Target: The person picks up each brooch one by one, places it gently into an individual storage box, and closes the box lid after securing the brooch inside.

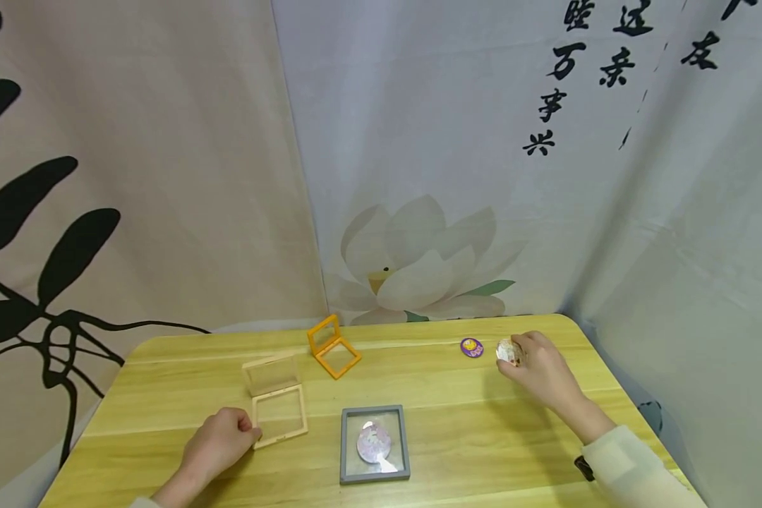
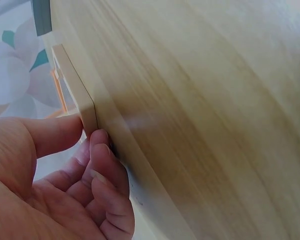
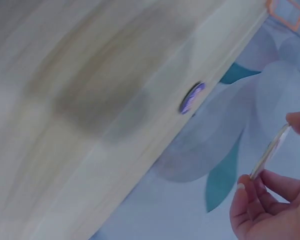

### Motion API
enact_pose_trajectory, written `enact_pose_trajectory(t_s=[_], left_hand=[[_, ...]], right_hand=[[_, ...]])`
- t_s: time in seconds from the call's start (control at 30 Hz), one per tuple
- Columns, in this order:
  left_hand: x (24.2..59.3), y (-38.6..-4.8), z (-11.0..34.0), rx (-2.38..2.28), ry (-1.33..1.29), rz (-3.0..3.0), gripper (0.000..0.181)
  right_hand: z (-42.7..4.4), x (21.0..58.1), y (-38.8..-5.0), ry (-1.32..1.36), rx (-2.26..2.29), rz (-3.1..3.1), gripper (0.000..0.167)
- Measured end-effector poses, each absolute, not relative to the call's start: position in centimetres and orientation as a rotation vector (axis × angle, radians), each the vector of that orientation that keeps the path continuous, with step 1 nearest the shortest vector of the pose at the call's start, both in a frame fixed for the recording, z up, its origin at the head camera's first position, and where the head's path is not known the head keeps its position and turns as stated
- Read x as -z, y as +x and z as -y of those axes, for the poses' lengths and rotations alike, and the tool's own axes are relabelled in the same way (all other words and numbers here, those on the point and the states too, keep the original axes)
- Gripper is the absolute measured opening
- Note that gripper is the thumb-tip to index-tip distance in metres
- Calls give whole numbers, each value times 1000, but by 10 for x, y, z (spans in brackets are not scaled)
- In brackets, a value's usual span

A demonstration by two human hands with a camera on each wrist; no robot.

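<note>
The left hand [image 1: 221, 443] pinches the near left corner of the cream frame [image 1: 279, 439] between thumb and fingers. This smooth, squarish frame is hinged open just right of that hand, its near half low to the surface [image 1: 457, 423] and its far half tilted up, with a clear sheet in it. Beyond the left hand and to its right stands the orange frame [image 1: 329, 348], smaller and glossy, hinged open likewise. Between the hands, nearer the left one, lies the gray frame [image 1: 375, 478], a flat square with a clear pane, in which a round, pale pink disc [image 1: 374, 443] shows glints of light. Just left of the right hand [image 1: 549, 374], the purple badge [image 1: 472, 347], an oval with a yellow figure, lies on the surface, which is yellowish wood with long streaks of grain. The right hand pinches the shiny disc [image 1: 509, 352], silvery with brownish patches, between thumb and fingers above the surface.

The left wrist view shows what the head view does not: the depth of the cream frame's side wall, its corner, and the thumb pressed there opposite the fingers. The right wrist view gives the shiny disc edge-on, thin and pale-rimmed, and the badge from the side, with a curved, domed profile. Only the head view shows the shiny disc's face.
</note>
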State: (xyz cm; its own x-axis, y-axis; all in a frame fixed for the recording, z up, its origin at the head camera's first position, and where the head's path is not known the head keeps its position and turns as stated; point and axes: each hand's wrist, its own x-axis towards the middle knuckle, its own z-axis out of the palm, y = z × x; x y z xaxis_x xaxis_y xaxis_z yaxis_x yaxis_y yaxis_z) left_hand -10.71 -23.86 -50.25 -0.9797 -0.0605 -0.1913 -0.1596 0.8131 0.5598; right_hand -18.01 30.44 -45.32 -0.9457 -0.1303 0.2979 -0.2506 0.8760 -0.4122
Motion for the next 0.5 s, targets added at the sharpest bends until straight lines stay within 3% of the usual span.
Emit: enact_pose_trajectory(t_s=[0.5], left_hand=[[505,-104,239,-910,-154,-2835,34]], right_hand=[[-257,436,-167,468,-551,2654,49]])
